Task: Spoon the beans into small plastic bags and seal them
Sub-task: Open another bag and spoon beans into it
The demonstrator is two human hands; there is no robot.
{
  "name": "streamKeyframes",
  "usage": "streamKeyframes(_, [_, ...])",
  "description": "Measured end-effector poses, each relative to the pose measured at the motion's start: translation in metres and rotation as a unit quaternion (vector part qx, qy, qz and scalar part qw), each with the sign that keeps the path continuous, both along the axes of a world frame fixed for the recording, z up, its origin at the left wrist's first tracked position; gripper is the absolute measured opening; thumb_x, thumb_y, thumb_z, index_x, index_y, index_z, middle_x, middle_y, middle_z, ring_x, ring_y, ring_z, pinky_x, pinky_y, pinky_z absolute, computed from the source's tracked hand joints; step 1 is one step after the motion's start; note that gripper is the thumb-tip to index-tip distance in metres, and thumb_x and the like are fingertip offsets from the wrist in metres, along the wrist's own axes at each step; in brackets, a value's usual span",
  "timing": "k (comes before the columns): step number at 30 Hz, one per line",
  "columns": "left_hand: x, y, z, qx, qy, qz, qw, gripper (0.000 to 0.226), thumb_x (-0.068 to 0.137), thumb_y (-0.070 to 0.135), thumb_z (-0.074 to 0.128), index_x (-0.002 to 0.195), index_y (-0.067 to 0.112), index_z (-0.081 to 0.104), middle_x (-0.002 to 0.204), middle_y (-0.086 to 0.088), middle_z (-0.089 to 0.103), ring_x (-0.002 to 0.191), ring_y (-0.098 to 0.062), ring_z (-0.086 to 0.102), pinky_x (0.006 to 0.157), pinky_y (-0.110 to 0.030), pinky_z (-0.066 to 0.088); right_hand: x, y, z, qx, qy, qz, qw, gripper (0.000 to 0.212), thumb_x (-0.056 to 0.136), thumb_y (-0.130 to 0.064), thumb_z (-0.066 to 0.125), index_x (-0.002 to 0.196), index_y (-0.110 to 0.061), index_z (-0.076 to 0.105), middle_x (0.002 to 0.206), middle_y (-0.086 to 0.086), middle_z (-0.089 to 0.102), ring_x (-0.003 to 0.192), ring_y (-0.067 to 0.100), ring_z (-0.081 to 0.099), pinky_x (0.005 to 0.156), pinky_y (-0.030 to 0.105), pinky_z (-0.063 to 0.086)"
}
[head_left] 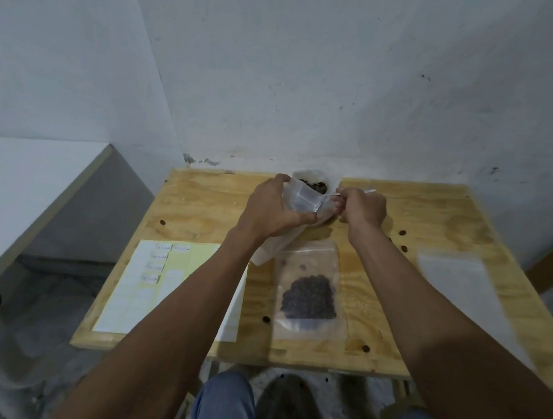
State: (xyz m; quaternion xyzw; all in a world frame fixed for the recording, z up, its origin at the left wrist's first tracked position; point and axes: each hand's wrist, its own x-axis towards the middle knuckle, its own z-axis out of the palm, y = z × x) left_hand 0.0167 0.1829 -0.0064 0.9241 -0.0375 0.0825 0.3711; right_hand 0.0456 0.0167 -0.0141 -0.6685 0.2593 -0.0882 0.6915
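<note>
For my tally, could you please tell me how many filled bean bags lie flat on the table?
1: the filled bean bag lies near the front edge, between the forearms. Others may be hidden under the arms.

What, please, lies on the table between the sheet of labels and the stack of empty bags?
In the head view, a clear bag of beans lies flat on the table between the label sheet and the empty bags.

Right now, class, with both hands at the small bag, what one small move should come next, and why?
Probably dip the spoon into the bean container. The left hand holds a small bag that looks empty, the right hand grips the spoon beside it, and one filled bag already lies nearer.
</note>
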Motion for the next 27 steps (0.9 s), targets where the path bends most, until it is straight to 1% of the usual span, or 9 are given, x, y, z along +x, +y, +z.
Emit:
streamKeyframes(4, [-0.002,0.004,0.000,0.021,-0.005,-0.003,1.000,0.093,0.062,0.057,0.083,0.136,0.009,0.053,0.124,-0.005,0.065,0.106,-0.022,0.061,0.083,-0.037,0.053,-0.002,-0.001,0.006,0.042,-0.028,-0.035,0.998,0.009,0.087,-0.001,0.066,0.081,0.001,0.073,0.065,0.008,0.071,0.041,0.010,0.059,0.048,0.023,0.054])
streamKeyframes(9, [-0.010,0.008,0.003,0.041,-0.005,-0.005,0.999,0.106,0.055,0.072,0.072,0.136,0.008,0.051,0.125,-0.007,0.063,0.109,-0.025,0.059,0.083,-0.038,0.050,-0.008,-0.010,0.022,0.076,-0.055,-0.040,0.995,0.013,0.084,-0.001,0.068,0.071,-0.001,0.069,0.065,0.011,0.070,0.043,0.014,0.057,0.051,0.026,0.054])
streamKeyframes(12, [-0.011,0.009,0.003,0.052,-0.020,0.003,0.998,0.102,0.065,0.062,0.083,0.143,0.008,0.046,0.132,-0.010,0.058,0.118,-0.026,0.056,0.087,-0.034,0.046,-0.011,-0.016,0.030,0.086,-0.074,-0.025,0.993,0.010,0.083,-0.001,0.070,0.073,0.001,0.070,0.068,0.015,0.072,0.047,0.018,0.058,0.053,0.029,0.054])
streamKeyframes(15, [-0.013,0.008,0.008,0.054,-0.039,0.008,0.998,0.100,0.070,0.056,0.084,0.146,0.007,0.042,0.138,-0.011,0.055,0.123,-0.026,0.053,0.087,-0.029,0.039,-0.019,-0.022,0.037,0.082,-0.092,0.004,0.992,0.006,0.083,-0.001,0.070,0.078,0.004,0.071,0.067,0.014,0.072,0.050,0.020,0.059,0.053,0.029,0.054])
streamKeyframes(18, [-0.017,0.004,0.016,0.051,-0.059,0.006,0.997,0.100,0.069,0.055,0.085,0.145,0.006,0.043,0.136,-0.010,0.054,0.123,-0.026,0.052,0.086,-0.026,0.036,-0.028,-0.029,0.038,0.082,-0.116,0.048,0.989,0.005,0.084,0.001,0.070,0.083,0.005,0.073,0.067,0.015,0.071,0.051,0.019,0.058,0.053,0.030,0.053])
streamKeyframes(21, [-0.020,0.000,0.022,0.054,-0.072,0.001,0.996,0.100,0.067,0.055,0.086,0.143,0.005,0.044,0.133,-0.010,0.056,0.120,-0.026,0.053,0.086,-0.028,0.038,-0.035,-0.034,0.035,0.067,-0.147,0.085,0.983,0.004,0.087,-0.001,0.072,0.086,0.002,0.075,0.075,0.020,0.073,0.056,0.020,0.061,0.056,0.031,0.054])
streamKeyframes(23, [-0.022,-0.003,0.024,0.058,-0.082,0.000,0.995,0.101,0.063,0.064,0.080,0.138,0.005,0.047,0.126,-0.011,0.057,0.114,-0.027,0.055,0.084,-0.030,0.041,-0.041,-0.037,0.035,0.057,-0.167,0.090,0.980,0.008,0.090,-0.004,0.073,0.093,0.003,0.076,0.084,0.023,0.074,0.062,0.021,0.064,0.060,0.029,0.057])
streamKeyframes(25, [-0.024,-0.004,0.024,0.068,-0.095,0.001,0.993,0.105,0.058,0.073,0.067,0.134,0.004,0.048,0.124,-0.011,0.057,0.110,-0.027,0.055,0.084,-0.033,0.043,-0.044,-0.040,0.034,0.066,-0.181,0.082,0.978,0.011,0.092,-0.006,0.072,0.098,0.002,0.076,0.088,0.021,0.075,0.064,0.018,0.065,0.062,0.027,0.058])
streamKeyframes(27, [-0.023,-0.002,0.023,0.077,-0.103,0.002,0.992,0.105,0.059,0.072,0.069,0.136,0.004,0.047,0.127,-0.012,0.057,0.112,-0.028,0.054,0.087,-0.035,0.044,-0.045,-0.042,0.033,0.076,-0.187,0.061,0.977,0.009,0.093,-0.006,0.072,0.098,-0.001,0.077,0.090,0.018,0.076,0.064,0.015,0.065,0.063,0.026,0.058])
